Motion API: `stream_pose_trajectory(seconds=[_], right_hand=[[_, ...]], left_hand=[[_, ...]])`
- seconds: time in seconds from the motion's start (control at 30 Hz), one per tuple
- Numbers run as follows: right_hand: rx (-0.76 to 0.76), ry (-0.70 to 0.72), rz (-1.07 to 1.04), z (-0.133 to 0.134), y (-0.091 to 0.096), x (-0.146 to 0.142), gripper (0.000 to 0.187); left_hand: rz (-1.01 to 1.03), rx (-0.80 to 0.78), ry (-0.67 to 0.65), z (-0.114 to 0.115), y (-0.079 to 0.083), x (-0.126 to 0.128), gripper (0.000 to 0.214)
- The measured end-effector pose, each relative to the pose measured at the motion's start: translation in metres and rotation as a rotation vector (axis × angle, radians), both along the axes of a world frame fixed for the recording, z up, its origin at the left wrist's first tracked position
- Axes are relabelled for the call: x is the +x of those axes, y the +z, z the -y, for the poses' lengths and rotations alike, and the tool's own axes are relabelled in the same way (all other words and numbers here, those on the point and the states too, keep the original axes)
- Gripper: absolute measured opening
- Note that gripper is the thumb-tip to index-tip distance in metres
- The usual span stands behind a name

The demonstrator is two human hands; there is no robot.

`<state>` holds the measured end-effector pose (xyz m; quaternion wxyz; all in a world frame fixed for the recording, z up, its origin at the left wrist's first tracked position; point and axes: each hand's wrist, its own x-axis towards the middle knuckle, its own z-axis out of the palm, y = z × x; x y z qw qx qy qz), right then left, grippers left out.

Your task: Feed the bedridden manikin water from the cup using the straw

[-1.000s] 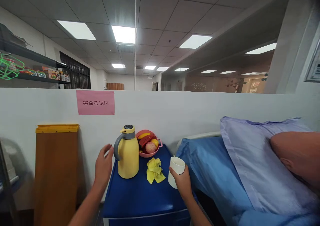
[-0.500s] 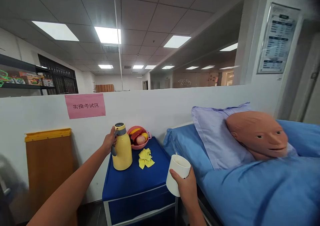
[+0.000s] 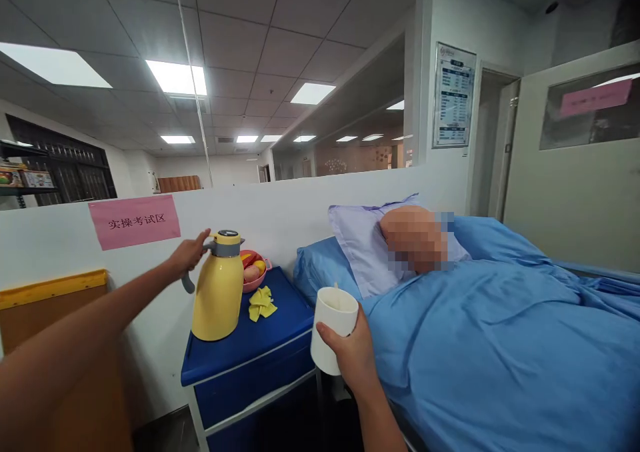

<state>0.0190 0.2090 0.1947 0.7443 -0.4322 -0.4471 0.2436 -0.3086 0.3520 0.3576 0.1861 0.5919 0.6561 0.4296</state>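
Left arm [image 3: 95, 312]: bared, extended toward two o'clock.
Left hand [image 3: 189, 255]: held between eight and nine o'clock, curled into a grip.
Right forearm [image 3: 377, 409]: angled toward eleven o'clock.
Right hand [image 3: 353, 352]: held near six o'clock, curled, thumb [image 3: 328, 337] extended.

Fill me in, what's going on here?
A person's left hand grips the handle of a yellow thermos, while the right hand holds a white cup near the bed. A crumpled yellow cloth and a pink bowl of fruit sit on the blue cabinet. I can't tell whether the thermos is resting there or slightly raised.
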Motion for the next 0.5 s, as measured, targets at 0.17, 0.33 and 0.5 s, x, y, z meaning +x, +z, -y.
stream_pose_trajectory(seconds=[0.17,0.33,0.5], right_hand=[[0.105,0.114,0.018,0.042,0.041,-0.015,0.052],[0.095,0.181,0.026,0.056,0.050,-0.027,0.052],[0.103,0.329,-0.025,0.060,0.048,-0.043,0.048]], left_hand=[[-0.316,0.066,-0.022,0.052,0.084,0.034,0.065],[-0.737,0.147,-0.147,0.122,0.145,0.078,0.069],[-0.723,-0.010,-0.245,0.164,0.157,0.116,0.066]])
